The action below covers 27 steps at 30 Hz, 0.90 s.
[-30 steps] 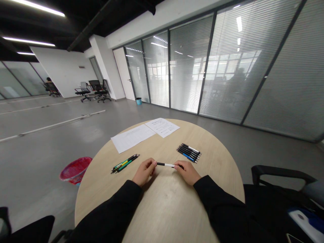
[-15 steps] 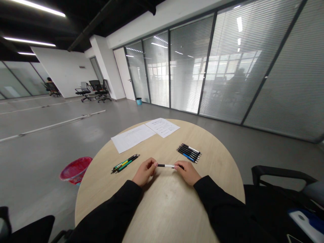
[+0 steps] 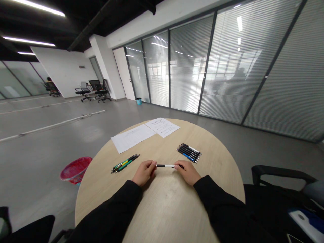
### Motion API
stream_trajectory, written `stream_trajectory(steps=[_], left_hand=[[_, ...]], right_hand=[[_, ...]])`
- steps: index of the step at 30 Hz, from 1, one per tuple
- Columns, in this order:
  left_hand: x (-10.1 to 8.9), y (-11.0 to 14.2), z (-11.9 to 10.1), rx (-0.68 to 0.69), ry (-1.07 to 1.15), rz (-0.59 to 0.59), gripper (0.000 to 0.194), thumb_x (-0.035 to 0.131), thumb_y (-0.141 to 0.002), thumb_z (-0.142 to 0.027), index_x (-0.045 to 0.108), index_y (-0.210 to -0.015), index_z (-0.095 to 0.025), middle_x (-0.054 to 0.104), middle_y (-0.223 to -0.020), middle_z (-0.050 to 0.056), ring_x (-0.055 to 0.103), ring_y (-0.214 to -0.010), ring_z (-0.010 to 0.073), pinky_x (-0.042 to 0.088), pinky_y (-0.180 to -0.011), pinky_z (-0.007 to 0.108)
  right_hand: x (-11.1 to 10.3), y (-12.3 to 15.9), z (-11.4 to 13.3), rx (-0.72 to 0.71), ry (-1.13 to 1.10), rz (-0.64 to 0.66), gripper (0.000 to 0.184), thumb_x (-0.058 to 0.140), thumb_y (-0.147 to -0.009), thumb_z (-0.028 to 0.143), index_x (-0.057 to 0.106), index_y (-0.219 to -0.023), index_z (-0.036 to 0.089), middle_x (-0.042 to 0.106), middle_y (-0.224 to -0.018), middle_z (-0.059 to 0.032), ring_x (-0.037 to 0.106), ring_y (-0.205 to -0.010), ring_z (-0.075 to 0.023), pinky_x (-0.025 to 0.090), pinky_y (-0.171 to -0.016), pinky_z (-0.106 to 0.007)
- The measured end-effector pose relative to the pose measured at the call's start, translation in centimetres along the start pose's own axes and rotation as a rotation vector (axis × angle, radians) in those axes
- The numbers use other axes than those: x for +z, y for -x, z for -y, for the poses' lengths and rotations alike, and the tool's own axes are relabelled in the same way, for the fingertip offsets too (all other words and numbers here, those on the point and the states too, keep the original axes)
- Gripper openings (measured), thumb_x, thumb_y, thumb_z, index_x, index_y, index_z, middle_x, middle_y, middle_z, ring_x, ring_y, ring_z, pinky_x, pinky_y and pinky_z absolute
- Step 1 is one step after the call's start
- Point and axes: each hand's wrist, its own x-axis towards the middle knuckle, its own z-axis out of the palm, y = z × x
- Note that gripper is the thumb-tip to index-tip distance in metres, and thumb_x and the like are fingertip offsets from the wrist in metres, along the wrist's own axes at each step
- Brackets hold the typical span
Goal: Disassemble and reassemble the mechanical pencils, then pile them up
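Observation:
A black-and-white pen (image 3: 169,166) lies level between my two hands, just above or on the round table. My right hand (image 3: 186,171) is closed around its white end, hiding part of it. At the black end, my left hand (image 3: 144,172) pinches with thumb and fingers; the pen's tip is covered there. Beyond my right hand, several pens (image 3: 189,153) lie side by side, mostly black, one with a blue barrel and one with white. To the left of my left hand rests a small group of green, yellow and black pens (image 3: 125,164).
Two printed paper sheets, a left one (image 3: 133,137) and a right one (image 3: 163,127), lie at the far side of the wooden table (image 3: 167,209). A red-lined bin (image 3: 76,169) stands on the floor at left. A black armchair (image 3: 280,172) is close on the right.
The fingers of my left hand shift slightly at the black end of the pen. My right hand and the pens on the table stay where they were.

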Motion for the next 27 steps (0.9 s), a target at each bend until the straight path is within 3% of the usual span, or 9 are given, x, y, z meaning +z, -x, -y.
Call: stream_trajectory(steps=[5,9,14,20,27], left_hand=[[-0.03,-0.20,-0.08,0.114,0.181,0.030,0.035,0.071,-0.076,-0.046,0.059,-0.090,-0.017,0.055,-0.065,-0.004,0.050,-0.054,0.0108,0.039,-0.054,0.023],[-0.28,-0.23,-0.01,0.099,0.092,0.037,0.030,0.069,-0.078,-0.044,0.059,-0.078,-0.016,0.054,-0.060,-0.003,0.048,-0.055,0.0108,0.037,-0.055,0.023],[-0.26,-0.10,0.06,0.037,-0.044,0.009,0.043,0.055,-0.087,-0.052,0.055,-0.064,-0.016,0.050,-0.049,-0.003,0.041,-0.048,0.0106,0.032,-0.051,0.024],[-0.08,-0.27,0.18,0.098,0.173,0.046,0.036,0.069,-0.078,-0.045,0.057,-0.096,-0.017,0.053,-0.067,-0.004,0.049,-0.057,0.0111,0.039,-0.057,0.024],[-0.37,-0.50,0.67,0.101,0.090,0.049,0.028,0.067,-0.080,-0.041,0.059,-0.086,-0.014,0.051,-0.065,-0.004,0.046,-0.058,0.0103,0.036,-0.057,0.023]], right_hand=[[0.05,0.00,-0.12,0.007,-0.011,-0.010,0.022,0.053,-0.092,0.030,0.071,-0.085,0.019,0.065,-0.073,-0.0012,0.055,-0.067,-0.0159,0.036,-0.063,-0.025],[0.08,-0.02,0.00,0.005,-0.007,-0.015,0.022,0.053,-0.092,0.030,0.070,-0.084,0.019,0.064,-0.072,-0.0011,0.054,-0.067,-0.0158,0.035,-0.062,-0.025],[-0.01,-0.04,0.20,0.025,-0.013,-0.008,0.020,0.054,-0.091,0.029,0.070,-0.083,0.019,0.064,-0.072,-0.0013,0.055,-0.068,-0.0164,0.036,-0.063,-0.026],[-0.08,-0.02,0.22,0.036,-0.017,-0.010,0.021,0.054,-0.091,0.028,0.071,-0.084,0.018,0.066,-0.076,-0.0021,0.056,-0.071,-0.0166,0.038,-0.065,-0.026],[0.07,-0.07,-0.03,0.037,-0.006,-0.002,0.021,0.054,-0.091,0.028,0.070,-0.084,0.017,0.065,-0.074,-0.0020,0.055,-0.070,-0.0160,0.036,-0.065,-0.026]])
